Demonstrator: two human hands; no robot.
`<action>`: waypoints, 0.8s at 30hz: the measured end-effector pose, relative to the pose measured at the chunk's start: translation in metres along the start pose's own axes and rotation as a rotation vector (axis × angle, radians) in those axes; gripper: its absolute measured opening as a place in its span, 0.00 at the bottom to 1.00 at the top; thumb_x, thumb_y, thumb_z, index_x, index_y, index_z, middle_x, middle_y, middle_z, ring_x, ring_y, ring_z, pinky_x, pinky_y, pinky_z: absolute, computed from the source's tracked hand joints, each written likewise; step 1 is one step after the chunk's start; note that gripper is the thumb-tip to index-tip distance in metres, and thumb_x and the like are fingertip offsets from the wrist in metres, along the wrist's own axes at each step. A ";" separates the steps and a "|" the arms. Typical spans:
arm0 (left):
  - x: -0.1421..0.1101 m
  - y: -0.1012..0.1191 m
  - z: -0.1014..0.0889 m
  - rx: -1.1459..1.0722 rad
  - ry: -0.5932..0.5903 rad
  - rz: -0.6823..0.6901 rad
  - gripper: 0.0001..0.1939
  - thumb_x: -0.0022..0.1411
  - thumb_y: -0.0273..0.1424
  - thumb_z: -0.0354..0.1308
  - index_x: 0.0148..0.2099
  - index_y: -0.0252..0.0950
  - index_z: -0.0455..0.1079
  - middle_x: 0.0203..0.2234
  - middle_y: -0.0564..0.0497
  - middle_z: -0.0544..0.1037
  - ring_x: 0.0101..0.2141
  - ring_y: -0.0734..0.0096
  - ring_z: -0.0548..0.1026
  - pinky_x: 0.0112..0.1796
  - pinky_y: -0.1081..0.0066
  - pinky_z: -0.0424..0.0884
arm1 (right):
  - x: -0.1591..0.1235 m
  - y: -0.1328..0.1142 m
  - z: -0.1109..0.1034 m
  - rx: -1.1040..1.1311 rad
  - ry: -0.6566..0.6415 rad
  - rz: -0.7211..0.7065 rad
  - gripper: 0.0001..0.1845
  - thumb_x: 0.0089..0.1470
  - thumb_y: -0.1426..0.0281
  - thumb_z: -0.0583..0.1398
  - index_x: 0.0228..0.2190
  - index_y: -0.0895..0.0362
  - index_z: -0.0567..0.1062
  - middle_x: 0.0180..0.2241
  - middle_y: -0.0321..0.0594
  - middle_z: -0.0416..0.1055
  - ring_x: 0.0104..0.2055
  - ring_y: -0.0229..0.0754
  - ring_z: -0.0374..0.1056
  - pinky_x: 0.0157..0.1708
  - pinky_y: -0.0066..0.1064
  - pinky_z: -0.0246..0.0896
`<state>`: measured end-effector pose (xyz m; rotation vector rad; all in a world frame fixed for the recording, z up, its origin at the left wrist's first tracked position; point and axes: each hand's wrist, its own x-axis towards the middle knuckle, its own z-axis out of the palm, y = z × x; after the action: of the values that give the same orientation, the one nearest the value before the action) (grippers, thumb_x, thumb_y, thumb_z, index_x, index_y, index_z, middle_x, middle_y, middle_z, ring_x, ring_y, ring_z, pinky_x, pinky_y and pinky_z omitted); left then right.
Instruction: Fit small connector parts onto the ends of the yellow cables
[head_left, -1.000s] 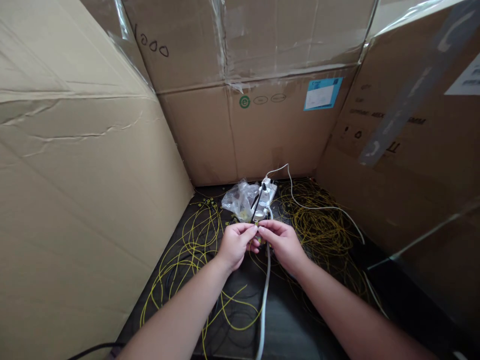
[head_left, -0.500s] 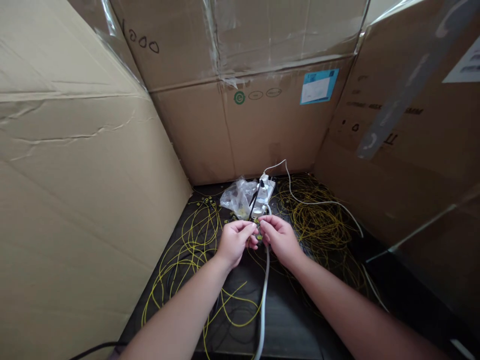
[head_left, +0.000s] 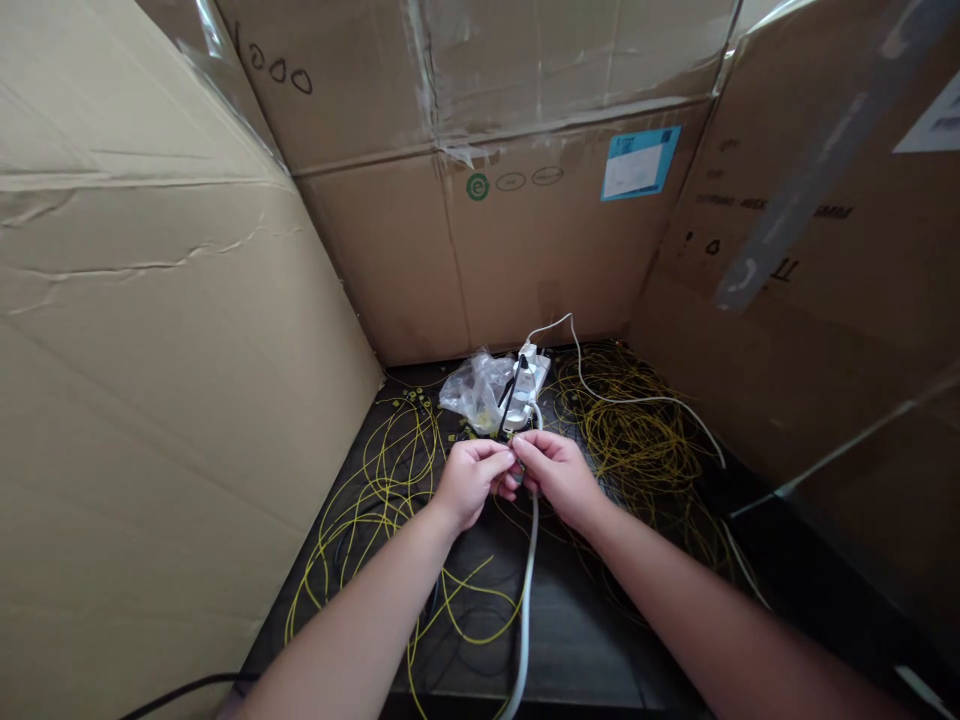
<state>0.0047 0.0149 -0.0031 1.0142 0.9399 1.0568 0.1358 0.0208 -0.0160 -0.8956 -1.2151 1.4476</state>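
Note:
My left hand (head_left: 474, 480) and my right hand (head_left: 556, 470) meet fingertip to fingertip above the dark surface, both closed in a pinch. Whatever lies between the fingers is too small and hidden to make out. Just beyond them stands a white power strip (head_left: 534, 378) with a black cord (head_left: 513, 395) plugged in. A crumpled clear plastic bag (head_left: 474, 388) rests to its left. Loose yellow cables (head_left: 382, 480) curl beside my left hand, and a thick white cable (head_left: 529, 590) passes under my right hand toward me.
A dense tangle of yellow cable (head_left: 637, 415) lies on the right, crossed by a thin white cord (head_left: 622, 403). Small yellowish pieces (head_left: 416, 396) are scattered at the back left. Tall cardboard boxes wall in the left (head_left: 150, 400), back (head_left: 510, 260) and right (head_left: 795, 370).
My right hand's fingertips have moved slightly left and now touch those of my left hand. The left hand has hardly moved, and the view has shifted a little.

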 end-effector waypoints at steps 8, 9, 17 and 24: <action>0.000 0.000 -0.003 0.003 -0.044 -0.018 0.11 0.47 0.34 0.61 0.26 0.29 0.71 0.20 0.48 0.73 0.18 0.76 0.69 0.19 0.73 0.67 | -0.001 -0.005 0.000 0.085 -0.022 0.043 0.17 0.46 0.58 0.60 0.26 0.61 0.71 0.18 0.35 0.66 0.16 0.30 0.56 0.15 0.22 0.48; 0.000 0.000 -0.003 0.004 -0.048 -0.016 0.11 0.47 0.34 0.61 0.26 0.29 0.71 0.20 0.48 0.73 0.18 0.76 0.69 0.19 0.73 0.67 | -0.001 -0.005 0.000 0.091 -0.021 0.044 0.17 0.46 0.58 0.61 0.26 0.61 0.72 0.18 0.35 0.66 0.16 0.30 0.56 0.15 0.22 0.48; 0.000 0.002 -0.003 0.005 -0.068 -0.016 0.09 0.49 0.31 0.60 0.26 0.28 0.71 0.20 0.49 0.72 0.18 0.76 0.68 0.19 0.73 0.67 | -0.001 -0.003 -0.001 0.112 -0.019 0.058 0.15 0.45 0.60 0.62 0.26 0.61 0.72 0.17 0.35 0.65 0.16 0.29 0.56 0.15 0.22 0.48; 0.000 0.002 -0.003 0.010 -0.074 -0.020 0.08 0.49 0.30 0.60 0.26 0.28 0.71 0.20 0.49 0.72 0.18 0.77 0.68 0.19 0.73 0.67 | 0.000 -0.002 -0.002 0.165 -0.026 0.058 0.14 0.45 0.61 0.62 0.26 0.60 0.73 0.16 0.32 0.63 0.15 0.28 0.54 0.15 0.21 0.47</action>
<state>0.0016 0.0153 -0.0017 1.0428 0.8941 0.9923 0.1381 0.0214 -0.0148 -0.8067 -1.0782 1.5853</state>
